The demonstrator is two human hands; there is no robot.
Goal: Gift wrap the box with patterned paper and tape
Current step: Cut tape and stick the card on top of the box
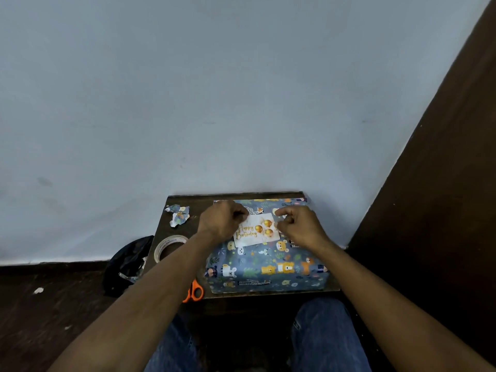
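The fingers of the left hand [222, 220] are curled in at the card's far left corner, and those of the right hand [298, 224] are bunched narrowly at its far right corner; whether a strip of tape is pinched between them cannot be told, since nothing clear can be made out there. The birthday card [256, 230], white with gold balloons and lettering, is laid slightly askew on top of the wrapped box [268, 261] and is touched at both far corners.

The box is already covered in blue patterned paper and is set on the small dark table [185, 202], against the wall, filling most of the right side. The step in hand is judged to be fixing the card to the top. It would be done well if the card were squared to the box edges first, then held flat with one hand while any tape is smoothed from the middle outward, so that no wrinkle or lifted corner is left.

Further out, the tape roll [170, 247] is seen at the table's left edge, within reach, the orange-handled scissors [194, 291] at the near edge beside the left forearm, and paper offcuts [179, 214] at the far left corner.
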